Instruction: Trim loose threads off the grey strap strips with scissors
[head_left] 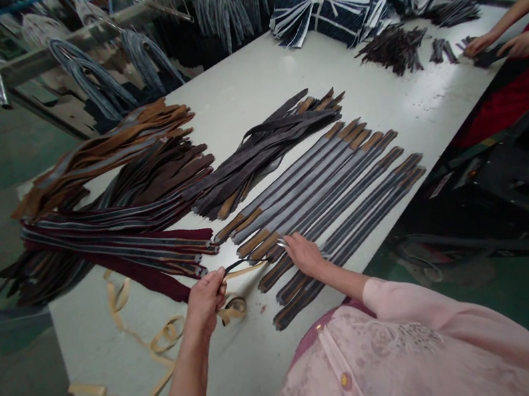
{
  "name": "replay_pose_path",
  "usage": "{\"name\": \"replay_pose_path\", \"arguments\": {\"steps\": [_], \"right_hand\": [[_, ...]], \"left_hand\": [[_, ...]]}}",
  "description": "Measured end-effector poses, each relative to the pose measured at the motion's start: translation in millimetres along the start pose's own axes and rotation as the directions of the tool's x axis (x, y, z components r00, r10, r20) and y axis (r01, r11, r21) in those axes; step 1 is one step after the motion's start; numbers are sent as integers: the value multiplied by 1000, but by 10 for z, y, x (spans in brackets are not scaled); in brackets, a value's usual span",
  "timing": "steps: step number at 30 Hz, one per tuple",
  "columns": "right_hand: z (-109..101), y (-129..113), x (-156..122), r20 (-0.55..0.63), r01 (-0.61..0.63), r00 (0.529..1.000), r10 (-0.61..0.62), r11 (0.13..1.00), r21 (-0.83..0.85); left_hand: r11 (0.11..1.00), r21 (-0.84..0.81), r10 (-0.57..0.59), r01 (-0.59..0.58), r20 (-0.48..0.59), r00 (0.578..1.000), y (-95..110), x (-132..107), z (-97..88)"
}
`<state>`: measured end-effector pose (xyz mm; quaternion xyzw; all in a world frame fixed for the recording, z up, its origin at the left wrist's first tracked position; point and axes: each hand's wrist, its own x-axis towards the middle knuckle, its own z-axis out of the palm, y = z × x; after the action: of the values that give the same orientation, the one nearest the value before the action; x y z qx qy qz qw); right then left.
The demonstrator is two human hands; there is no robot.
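Observation:
My left hand (pixel 208 299) is closed around a narrow strip of tape (pixel 246 270), dark on one side and tan on the other. The strip stretches right towards my right hand (pixel 304 253), which is closed low over the row of fabric strips (pixel 304 191). A small pale tip (pixel 281 242) sticks out at its fingers; I cannot make out what it belongs to. Those strips lie side by side, grey and dark with brown ends. Below my left hand rests a loose coil of tape (pixel 232 309), and tan tape (pixel 116 297) trails over the table's left part.
Piles of brown strips (pixel 105 153), maroon strips (pixel 123 232) and dark strips (pixel 261 148) lie on the white table (pixel 225 86). Farther back sit a tied dark fabric bundle (pixel 335 14) and small dark pieces (pixel 394 48). Another person's hands (pixel 497 44) work at the right. Grey strips (pixel 223 12) hang on a rack.

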<state>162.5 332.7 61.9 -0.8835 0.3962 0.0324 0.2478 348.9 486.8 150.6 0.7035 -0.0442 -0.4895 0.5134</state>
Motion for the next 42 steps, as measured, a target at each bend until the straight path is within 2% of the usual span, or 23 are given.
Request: {"name": "replay_pose_path", "arguments": {"steps": [6,15,22,26,29,32,34,36,39,41,42], "right_hand": [[111,-12,-188,88,86,992,-92,994,69],[264,-212,-45,86,87,992,-93,994,67],[290,-232,8,87,99,991,-98,995,1],[270,-207,25,106,142,985,-139,990,-23],[284,-178,40,112,151,982,-150,988,-7],[294,-139,18,93,143,984,-151,986,87],[280,-86,-9,39,148,987,-158,971,189],[242,12,-12,-46,162,987,-155,946,280],[136,264,87,-141,90,989,-48,947,307],[26,482,201,-153,-26,986,68,964,263],[-40,594,253,-151,-76,982,113,970,232]], "left_hand": [[999,-31,16,-17,-20,1000,-5,14,91],[1000,-23,-6,6,17,1000,21,-103,93],[999,6,-32,31,98,995,29,-166,131],[1000,8,-29,29,79,996,58,-179,173],[998,-57,16,-14,25,1000,156,-207,172],[990,-92,105,-111,-63,992,263,-250,101],[980,-86,170,-180,-110,979,268,-258,49],[970,-12,238,-241,-133,962,183,-214,55],[912,246,348,-329,-40,937,-96,-11,280],[815,396,407,-422,126,905,-319,195,577],[744,458,432,-486,226,873,-420,301,746]]}}
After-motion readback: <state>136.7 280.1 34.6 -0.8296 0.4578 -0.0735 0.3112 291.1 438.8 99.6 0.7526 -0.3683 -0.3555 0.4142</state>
